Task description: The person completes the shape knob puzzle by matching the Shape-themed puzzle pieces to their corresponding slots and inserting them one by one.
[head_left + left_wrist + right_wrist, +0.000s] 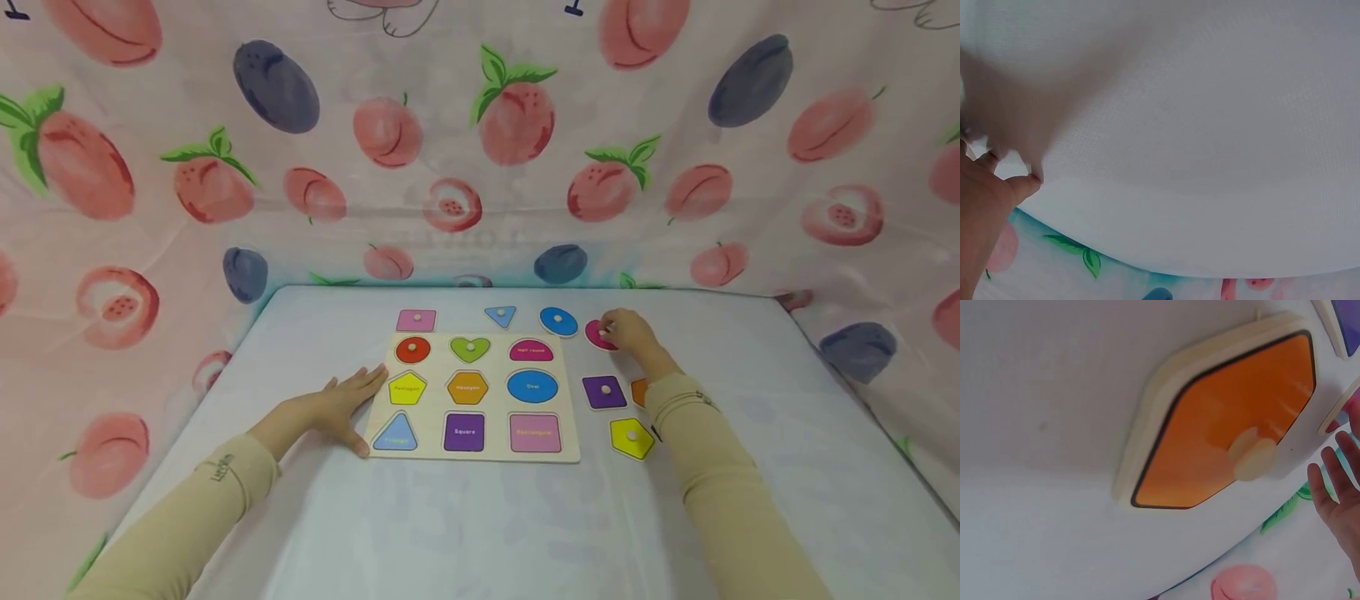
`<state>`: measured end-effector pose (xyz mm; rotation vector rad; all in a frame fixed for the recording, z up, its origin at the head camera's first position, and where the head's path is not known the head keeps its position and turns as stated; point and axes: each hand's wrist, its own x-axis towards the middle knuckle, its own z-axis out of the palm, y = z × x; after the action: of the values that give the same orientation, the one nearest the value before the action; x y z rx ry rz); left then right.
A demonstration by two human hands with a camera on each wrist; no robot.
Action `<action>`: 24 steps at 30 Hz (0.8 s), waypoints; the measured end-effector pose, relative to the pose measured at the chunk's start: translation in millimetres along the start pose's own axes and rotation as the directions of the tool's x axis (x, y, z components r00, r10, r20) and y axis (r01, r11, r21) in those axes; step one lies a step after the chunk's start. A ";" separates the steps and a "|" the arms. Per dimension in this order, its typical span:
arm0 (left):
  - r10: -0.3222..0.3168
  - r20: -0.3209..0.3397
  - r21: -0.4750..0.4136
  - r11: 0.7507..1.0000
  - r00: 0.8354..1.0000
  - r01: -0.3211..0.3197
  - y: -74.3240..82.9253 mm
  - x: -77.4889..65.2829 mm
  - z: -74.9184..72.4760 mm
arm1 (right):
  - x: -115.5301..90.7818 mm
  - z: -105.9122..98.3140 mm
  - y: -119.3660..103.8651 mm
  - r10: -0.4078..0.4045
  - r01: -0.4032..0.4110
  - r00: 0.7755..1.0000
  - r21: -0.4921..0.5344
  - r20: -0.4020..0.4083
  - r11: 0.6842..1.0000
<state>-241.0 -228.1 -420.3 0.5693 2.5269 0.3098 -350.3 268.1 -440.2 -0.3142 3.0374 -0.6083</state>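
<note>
A wooden shape puzzle board [435, 412] lies flat on the table, with a red circle piece [405, 356] and a green heart piece [459, 353] in its top row. My left hand [337, 410] rests against the board's left edge, fingers and thumb spread. Beyond the board's top right corner, my right hand [632, 332] pinches the small knob of a magenta half-round piece [595, 336]. In the right wrist view, an orange hexagon piece [1210, 444] with a pale knob looms close; the head view shows it partly hidden by the right sleeve.
Behind the board lie a pink rectangle piece [407, 322], a light blue triangle piece [501, 318] and a blue oval piece [551, 327]. To its right are a purple square piece [595, 397] and a yellow pentagon piece [626, 442]. A fruit-printed curtain [525, 192] hangs behind the white table [450, 533].
</note>
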 end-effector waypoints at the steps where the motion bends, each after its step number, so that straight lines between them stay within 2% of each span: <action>1: -0.002 -0.001 -0.004 1.000 1.000 0.002 0.3 -0.9 -0.6 | -4.1 -3.1 -7.7 -0.004 0.004 1.000 -0.021 -0.001 1.000; 6: -0.006 -0.005 0.002 1.000 1.000 0.006 0.5 -2.5 -2.4 | -15.3 -9.8 -26.4 -0.014 0.012 1.000 -0.087 -0.023 0.996; 15: 0.001 -0.001 0.005 1.000 1.000 -0.001 1.5 -1.8 -0.4 | -18.2 -8.7 -27.7 0.034 -0.033 0.999 -0.074 0.005 0.997; 24: 0.000 -0.006 0.003 1.000 1.000 0.000 2.7 -1.6 -3.3 | -19.3 -13.8 -29.7 -0.001 0.000 1.000 -0.085 -0.016 0.996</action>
<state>-240.6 -226.7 -416.0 0.5699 2.5338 0.3088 -326.6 250.4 -416.4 -0.3139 3.0842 -0.4844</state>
